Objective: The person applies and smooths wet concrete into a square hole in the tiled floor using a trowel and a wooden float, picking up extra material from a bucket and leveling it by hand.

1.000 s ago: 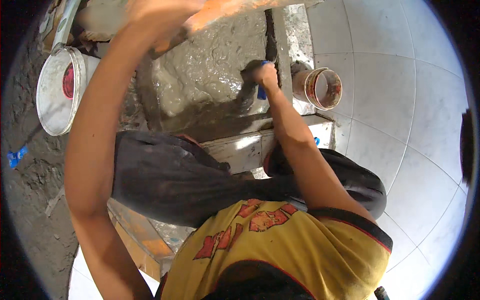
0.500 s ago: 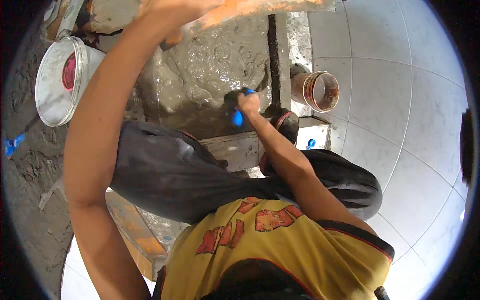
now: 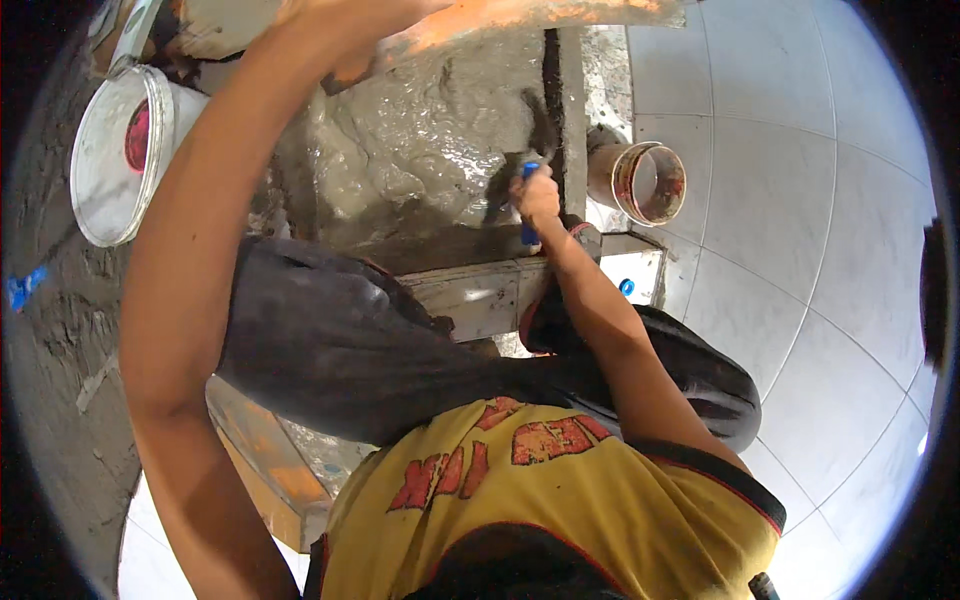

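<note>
A blue-handled trowel (image 3: 527,190) rests blade-down in a bed of wet grey mortar (image 3: 420,150), next to a dark groove at its right edge. The right hand (image 3: 537,195) is clenched around the handle. The left hand (image 3: 330,20) reaches up to an orange-stained board (image 3: 540,15) at the top; its grip cannot be made out. A small bucket (image 3: 650,182) stands just right of the mortar on white floor tiles (image 3: 800,200), a white bucket (image 3: 115,150) to the left.

Your right hand (image 3: 537,192) works in a tight slot: wet mortar (image 3: 420,150) on its left, a dark upright bar (image 3: 552,100) just beside it, a small pot (image 3: 648,182) to the right. Overhead, the orange board (image 3: 520,15) caps the space. The tiled floor (image 3: 800,200) on the right is open; a white bucket (image 3: 115,155) blocks the far left.
</note>
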